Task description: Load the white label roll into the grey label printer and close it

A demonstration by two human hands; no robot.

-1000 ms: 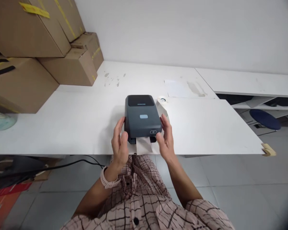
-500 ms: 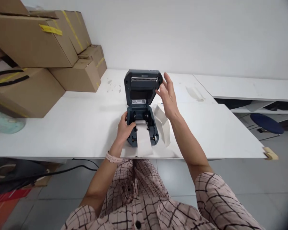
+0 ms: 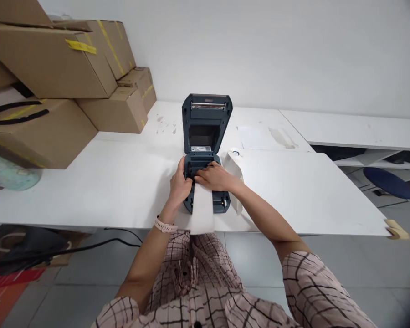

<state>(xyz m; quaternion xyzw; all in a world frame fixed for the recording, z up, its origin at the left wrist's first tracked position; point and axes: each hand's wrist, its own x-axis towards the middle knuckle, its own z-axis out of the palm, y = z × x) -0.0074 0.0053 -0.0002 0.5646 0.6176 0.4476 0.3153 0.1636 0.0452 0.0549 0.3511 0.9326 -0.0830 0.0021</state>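
Observation:
A dark label printer [image 3: 187,198] stands at the table's front edge. Its lid [image 3: 205,116] is raised and leans back, with a silver roller near the top. My left hand [image 3: 179,184] clasps the printer's left side, the thumb over the inner rim. Inside the body, the bent fingers of my right hand [image 3: 212,176] close over the upper end of a white label strip [image 3: 202,207]. That strip hangs out at the front, past the table edge. The hand hides the inner parts beneath it. Crumpled off-white paper [image 3: 235,168] lies right beside the printer.
Stacked cardboard boxes [image 3: 51,61] fill the table's left end, with a pale green roll [image 3: 12,173] in front. The white table [image 3: 123,187] carries a flat white sheet [image 3: 256,138] behind right. A blue stool [image 3: 387,182] stands at the far right.
My right hand has come down from the lid into the printer, onto the strip. The lid now leans further back. The strip reaches further forward. My left hand stays on the side.

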